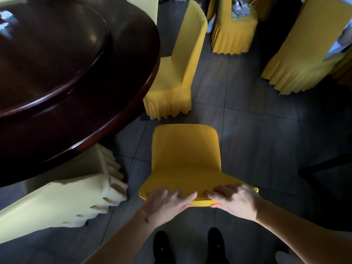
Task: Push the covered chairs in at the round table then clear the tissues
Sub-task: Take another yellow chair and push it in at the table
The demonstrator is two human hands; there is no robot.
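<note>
Both hands sit on the top edge of a yellow covered chair (185, 159) seen from above and behind. Left hand (167, 201) grips the backrest's top edge, fingers laid over the front, thumb under the rim. Right hand (234, 200) grips the same edge just beside it, fingers curled over the top, thumb below. Fingertips somewhat blurred. This chair stands on the grey tiled floor (257, 140), apart from the round table (80, 96), its seat not under the tabletop. Table is dark glossy wood, upper left, with a raised round turntable (57, 54) of the same wood on top. Pale blurred patch at the far left edge of the turntable, possibly tissues (5, 20); cannot tell for sure. Second yellow chair (179, 73) stands beyond the held one, its seat front tucked just under the table's rim, skirt pleated to the floor. Cream-covered chair (62, 199) at lower left, close against the table, partly under its edge, pleated skirt toward the held chair. Another cream chair back (144, 8) shows past the table's far edge. Two more yellow-skirted chairs further out: one top centre (232, 35), one upper right (297, 54), both well apart from the table. Black shoes (162, 246) visible at bottom, between the forearms.
</note>
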